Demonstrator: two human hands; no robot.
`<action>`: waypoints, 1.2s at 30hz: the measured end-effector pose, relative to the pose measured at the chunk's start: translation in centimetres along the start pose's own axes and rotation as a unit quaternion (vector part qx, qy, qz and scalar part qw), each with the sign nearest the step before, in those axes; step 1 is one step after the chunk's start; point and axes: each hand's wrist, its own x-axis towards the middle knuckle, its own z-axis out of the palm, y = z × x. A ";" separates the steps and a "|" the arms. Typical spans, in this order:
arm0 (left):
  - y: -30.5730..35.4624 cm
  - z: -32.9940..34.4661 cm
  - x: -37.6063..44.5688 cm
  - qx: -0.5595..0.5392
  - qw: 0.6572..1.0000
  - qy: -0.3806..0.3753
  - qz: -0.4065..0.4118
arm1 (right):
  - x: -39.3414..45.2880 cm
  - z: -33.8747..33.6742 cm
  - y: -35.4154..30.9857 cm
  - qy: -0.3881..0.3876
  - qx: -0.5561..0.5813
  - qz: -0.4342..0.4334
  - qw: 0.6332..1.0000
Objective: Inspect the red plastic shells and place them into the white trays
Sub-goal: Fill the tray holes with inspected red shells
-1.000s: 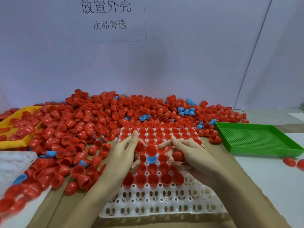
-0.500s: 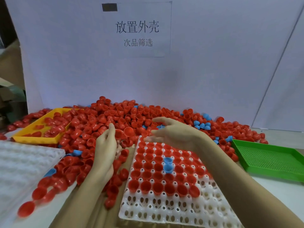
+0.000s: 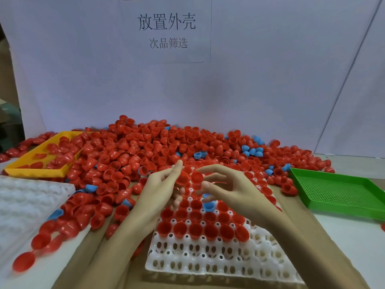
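left hand (image 3: 161,187) pinches a red shell (image 3: 183,177) mid-frame over the white tray (image 3: 208,265); right hand (image 3: 226,187) loose-fingered just right of it. empty pockets lie toward the lower frame, nearer both wrists.

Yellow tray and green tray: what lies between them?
In the head view, the heap of red shells with a few blue ones spans from the yellow tray to the green tray.

The hands hide part of the white tray (image 3: 218,265); the left-edge shells (image 3: 24,261) blur.
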 end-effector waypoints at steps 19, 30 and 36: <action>-0.9 2.9 -1.5 0.099 0.967 -0.207 0.112 | -3.4 -2.5 3.2 0.075 -0.059 0.040 0.995; -2.3 3.6 -1.5 0.136 0.974 -0.099 0.154 | -4.0 -2.1 3.1 0.037 -0.046 -0.030 0.998; -2.1 4.0 -1.7 0.096 0.981 -0.124 0.116 | -4.4 -3.0 2.6 0.054 -0.104 -0.028 0.993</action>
